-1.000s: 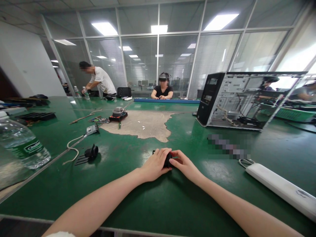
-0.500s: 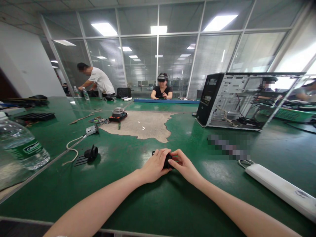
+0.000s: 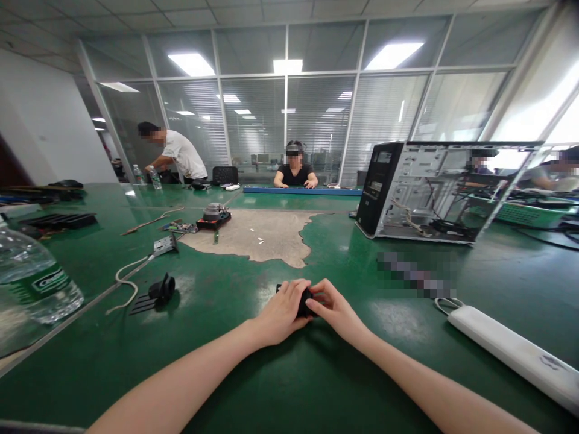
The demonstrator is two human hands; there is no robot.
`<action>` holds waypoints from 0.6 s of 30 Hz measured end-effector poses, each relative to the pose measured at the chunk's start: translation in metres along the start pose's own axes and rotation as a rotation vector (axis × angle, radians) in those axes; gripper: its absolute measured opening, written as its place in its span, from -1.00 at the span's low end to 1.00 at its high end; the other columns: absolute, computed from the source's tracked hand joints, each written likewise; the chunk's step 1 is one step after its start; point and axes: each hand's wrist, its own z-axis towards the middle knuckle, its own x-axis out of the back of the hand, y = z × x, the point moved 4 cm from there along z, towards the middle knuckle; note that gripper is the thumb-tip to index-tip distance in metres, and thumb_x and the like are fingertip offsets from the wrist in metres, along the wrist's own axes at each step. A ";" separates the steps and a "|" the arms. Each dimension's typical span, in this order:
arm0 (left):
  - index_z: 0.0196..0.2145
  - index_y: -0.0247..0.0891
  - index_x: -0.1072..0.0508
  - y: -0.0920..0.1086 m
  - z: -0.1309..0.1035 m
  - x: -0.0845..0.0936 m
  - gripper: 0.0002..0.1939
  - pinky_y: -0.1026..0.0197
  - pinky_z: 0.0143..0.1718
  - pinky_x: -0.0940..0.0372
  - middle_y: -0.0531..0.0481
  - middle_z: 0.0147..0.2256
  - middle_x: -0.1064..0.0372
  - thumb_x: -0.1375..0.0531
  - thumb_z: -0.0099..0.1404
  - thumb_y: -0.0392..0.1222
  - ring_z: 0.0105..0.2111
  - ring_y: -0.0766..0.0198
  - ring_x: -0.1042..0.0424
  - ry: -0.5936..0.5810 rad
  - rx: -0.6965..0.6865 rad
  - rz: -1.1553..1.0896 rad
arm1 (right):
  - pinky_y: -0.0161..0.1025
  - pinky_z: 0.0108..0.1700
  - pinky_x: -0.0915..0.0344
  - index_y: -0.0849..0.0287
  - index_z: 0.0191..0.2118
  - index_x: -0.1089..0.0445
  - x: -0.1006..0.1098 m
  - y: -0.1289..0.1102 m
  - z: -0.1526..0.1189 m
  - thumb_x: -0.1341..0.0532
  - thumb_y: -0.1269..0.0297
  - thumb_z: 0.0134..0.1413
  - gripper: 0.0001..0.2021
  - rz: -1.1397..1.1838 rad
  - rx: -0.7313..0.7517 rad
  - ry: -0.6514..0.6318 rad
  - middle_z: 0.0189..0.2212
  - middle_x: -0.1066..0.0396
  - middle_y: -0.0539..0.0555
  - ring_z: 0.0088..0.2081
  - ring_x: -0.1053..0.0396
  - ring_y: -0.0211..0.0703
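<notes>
In the middle of the near table, a small black plastic part sits between my two hands, mostly covered by fingers. My left hand is wrapped over its top and left side. Thumb and fingers of my right hand pinch its right end. Off to the left lies another black plastic piece with a round housing and long prongs. A small metal bracket with a pale cable is just beyond it.
A water bottle stands at the left. On the right are an opened computer case, a white power strip and a green basket. A heatsink with fan rests near a bare patch. Co-workers are at the far side.
My view has tilted up slightly, so the table sits lower in the picture. Both hands keep their hold on the black part. The person opposite has lowered a hand to the table.
</notes>
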 end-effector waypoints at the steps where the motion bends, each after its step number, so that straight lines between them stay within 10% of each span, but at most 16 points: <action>1: 0.07 -0.22 0.07 0.000 0.000 0.000 -0.39 -0.05 -0.04 -0.16 -0.17 0.01 -0.06 -0.16 0.14 -0.18 -0.01 0.07 -0.13 0.000 0.003 -0.002 | -0.23 -0.32 -0.32 0.14 -0.33 -0.17 0.001 0.002 0.002 -0.21 0.13 -0.11 -0.73 -0.014 -0.017 0.007 -0.37 -0.29 0.01 -0.33 -0.33 -0.20; 18: 0.07 -0.23 0.08 0.001 0.000 0.000 -0.39 -0.07 -0.02 -0.13 -0.19 0.01 -0.07 -0.15 0.15 -0.19 0.02 0.06 -0.10 0.001 -0.007 0.016 | -0.23 -0.27 -0.32 0.16 -0.30 -0.19 0.002 0.002 0.002 -0.21 0.15 -0.10 -0.73 -0.013 0.007 -0.015 -0.33 -0.28 0.01 -0.30 -0.32 -0.23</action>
